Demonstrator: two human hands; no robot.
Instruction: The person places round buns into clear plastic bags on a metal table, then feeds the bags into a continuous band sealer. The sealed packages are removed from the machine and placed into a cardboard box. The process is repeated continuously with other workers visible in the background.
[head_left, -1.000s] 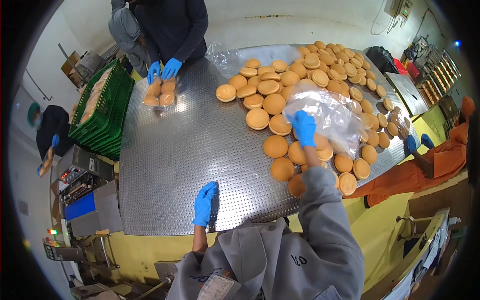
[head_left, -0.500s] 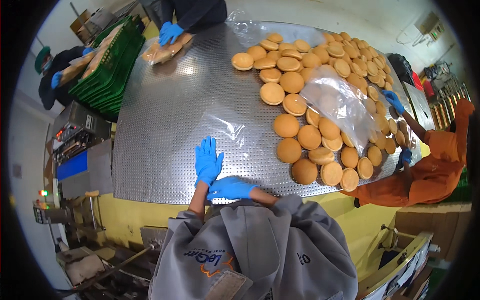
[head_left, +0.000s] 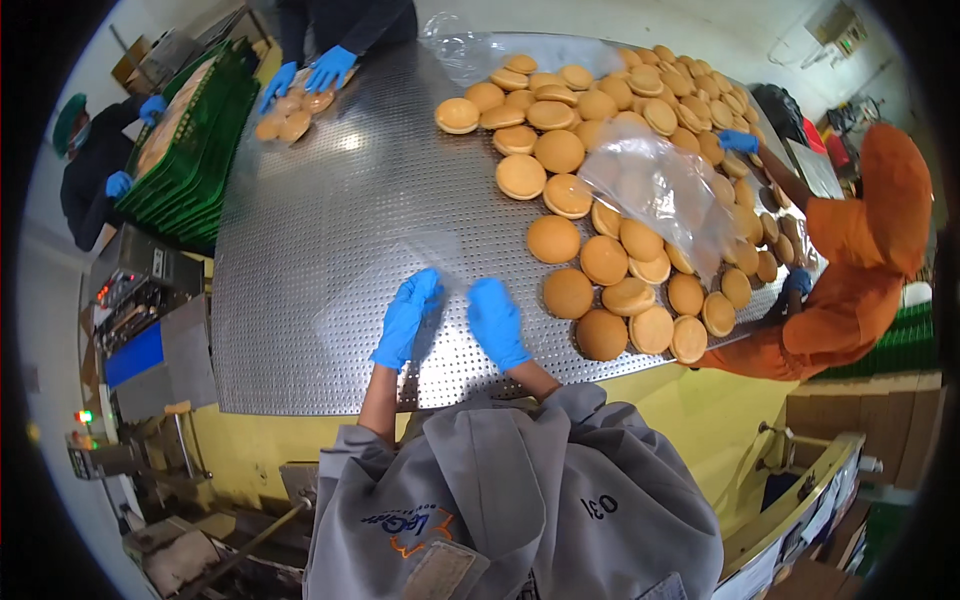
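Both my hands wear blue gloves and are over the near part of a perforated metal table [head_left: 300, 210]. My left hand [head_left: 405, 320] has its fingers drawn together on a clear plastic bag [head_left: 345, 300], which is thin and hard to see against the metal. To its right is my right hand [head_left: 497, 325], a little apart from it. Motion blurs its fingers, so whether they hold anything cannot be told. Right of my hands lie many round golden buns [head_left: 567, 293], some in stacked pairs. Another clear plastic bag [head_left: 660, 185] lies over part of the pile.
At the far left, a co-worker's gloved hands [head_left: 330, 68] handle bagged buns [head_left: 292, 112]. Another person stands by stacked green crates [head_left: 190, 170]. On the right, a person in orange [head_left: 850, 270] reaches toward the buns. A machine [head_left: 140, 285] stands left of the table.
My left hand, spread flat before, has drawn its fingers together. My right hand has moved up and right from beside my left wrist. The co-worker's bagged buns have shifted, and the person in orange has moved.
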